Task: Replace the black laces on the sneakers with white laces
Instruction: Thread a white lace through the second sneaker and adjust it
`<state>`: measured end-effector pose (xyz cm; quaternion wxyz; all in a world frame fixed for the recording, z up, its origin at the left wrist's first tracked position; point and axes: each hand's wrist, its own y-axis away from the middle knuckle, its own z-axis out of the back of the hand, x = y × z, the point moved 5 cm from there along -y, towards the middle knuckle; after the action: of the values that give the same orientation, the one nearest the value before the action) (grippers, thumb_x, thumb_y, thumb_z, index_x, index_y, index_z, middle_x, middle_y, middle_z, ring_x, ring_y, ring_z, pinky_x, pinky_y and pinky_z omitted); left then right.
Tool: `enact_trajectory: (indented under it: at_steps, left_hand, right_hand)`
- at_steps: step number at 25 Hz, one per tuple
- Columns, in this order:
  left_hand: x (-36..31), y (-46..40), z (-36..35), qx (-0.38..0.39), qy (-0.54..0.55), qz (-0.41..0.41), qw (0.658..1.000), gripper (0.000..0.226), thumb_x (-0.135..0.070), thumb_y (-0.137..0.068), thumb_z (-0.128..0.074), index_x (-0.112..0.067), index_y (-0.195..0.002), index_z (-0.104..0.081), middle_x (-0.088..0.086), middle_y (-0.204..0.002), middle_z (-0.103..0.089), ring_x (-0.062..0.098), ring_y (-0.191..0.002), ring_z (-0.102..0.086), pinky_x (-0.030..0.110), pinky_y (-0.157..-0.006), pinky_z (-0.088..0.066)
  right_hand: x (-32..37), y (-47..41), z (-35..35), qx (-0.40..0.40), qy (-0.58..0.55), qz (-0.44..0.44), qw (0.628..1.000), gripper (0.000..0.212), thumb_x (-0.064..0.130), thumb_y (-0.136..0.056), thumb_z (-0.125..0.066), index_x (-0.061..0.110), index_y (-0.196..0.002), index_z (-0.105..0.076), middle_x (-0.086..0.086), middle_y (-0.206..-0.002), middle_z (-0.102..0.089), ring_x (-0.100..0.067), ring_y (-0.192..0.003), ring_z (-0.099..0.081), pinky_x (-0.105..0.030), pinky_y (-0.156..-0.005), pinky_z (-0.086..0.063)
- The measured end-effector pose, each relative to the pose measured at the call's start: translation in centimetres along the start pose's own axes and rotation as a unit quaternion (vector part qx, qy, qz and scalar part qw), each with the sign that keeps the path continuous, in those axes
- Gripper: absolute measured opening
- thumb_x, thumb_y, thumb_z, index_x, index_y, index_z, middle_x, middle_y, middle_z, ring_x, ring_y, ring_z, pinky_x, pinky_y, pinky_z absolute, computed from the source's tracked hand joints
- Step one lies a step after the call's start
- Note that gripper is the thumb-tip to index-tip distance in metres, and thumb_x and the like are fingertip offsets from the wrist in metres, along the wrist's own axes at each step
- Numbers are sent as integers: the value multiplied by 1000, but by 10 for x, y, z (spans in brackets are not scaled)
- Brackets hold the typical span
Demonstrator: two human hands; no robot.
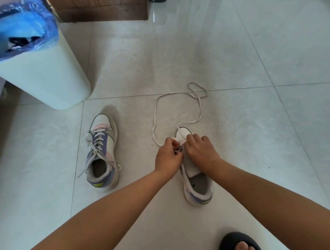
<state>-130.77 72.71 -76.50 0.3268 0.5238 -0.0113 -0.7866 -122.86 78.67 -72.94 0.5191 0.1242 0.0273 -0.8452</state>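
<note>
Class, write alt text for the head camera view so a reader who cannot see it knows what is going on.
Two hands, left hand and right hand, pinch a white lace at the front eyelets of the right sneaker on a tiled floor, its long slack looping ahead. The left sneaker is already laced white, beside a bin.

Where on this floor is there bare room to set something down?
Bare tile lies between the laced sneaker and the left hand, and right of the right hand. Beyond the unlaced sneaker, the loose white lace sprawls.
</note>
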Motion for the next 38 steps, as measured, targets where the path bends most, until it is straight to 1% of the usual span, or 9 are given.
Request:
enact_trajectory:
  at_steps: [4,7,12,15,19,26,30,34,38]
  left_hand:
    - [5,3,0,-20,39,28,999,20,-15,-83,-65,-21,-94,-50,-12,-82,-56,7,-75,-57,25,-73,-49]
    - [8,4,-1,-24,81,56,995,22,-16,-82,-67,-23,-94,-50,-14,-83,-58,6,-77,-59,24,-74,-49]
    - [8,6,-2,-26,91,67,993,22,-16,-83,-65,-25,-96,-49,-14,-88,-58,5,-79,-59,23,-75,-49]
    - [0,7,-3,-17,71,43,996,22,-17,-87,-61,-24,-105,-49,-8,-101,-61,11,-89,-60,29,-83,-50]
    - [3,24,-15,21,-32,6,999,49,-20,-87,-56,-13,-132,-37,3,-132,-39,18,-122,-40,24,-97,-36]
    - [14,30,-32,135,-268,82,950,36,-36,-92,-46,-9,-115,-40,9,-112,-60,28,-100,-61,31,-72,-39]
    - [8,15,-30,112,-267,135,948,37,-32,-95,-41,-7,-121,-41,10,-118,-57,27,-106,-60,31,-74,-36]
    - [7,1,-9,94,-252,149,952,45,-37,-92,-42,-7,-125,-39,10,-120,-58,29,-109,-58,32,-77,-34]
    - [-18,10,8,93,-269,-10,959,65,-44,-91,-49,-16,-142,-22,6,-114,-60,27,-98,-61,33,-73,-43]
  right_hand:
    - [-7,10,3,-93,-161,42,982,9,0,-70,-71,5,-69,-64,-10,-70,-64,-26,-59,-60,-31,-53,-47]
    - [-7,0,-13,3,-231,-39,972,8,7,-85,-62,0,-84,-63,-15,-81,-65,-32,-74,-62,-40,-67,-46]
    - [5,-2,-4,13,-154,-68,986,28,4,-48,-85,8,-55,-59,-7,-51,-58,-26,-45,-58,-29,-45,-45]
    - [12,-2,-10,65,-93,-104,988,18,12,-58,-79,12,-64,-62,-3,-61,-61,-20,-56,-60,-28,-53,-47]
    - [4,-4,-26,122,-129,-121,977,18,14,-90,-46,8,-106,-53,-9,-108,-56,-27,-101,-53,-35,-83,-39]
    - [8,-2,-17,174,-141,-96,970,27,12,-87,-49,7,-114,-48,-13,-117,-48,-28,-107,-47,-32,-88,-35]
    - [7,11,14,47,-153,26,987,28,0,-84,-55,1,-112,-56,-16,-108,-57,-30,-96,-55,-36,-84,-42]
    - [8,58,35,-157,-263,121,944,12,-3,-82,-58,0,-89,-68,-14,-89,-65,-26,-80,-57,-33,-74,-49]
    - [-25,54,24,-102,-447,-89,884,11,-1,-90,-52,-1,-83,-61,-11,-79,-58,-27,-71,-53,-19,-68,-40]
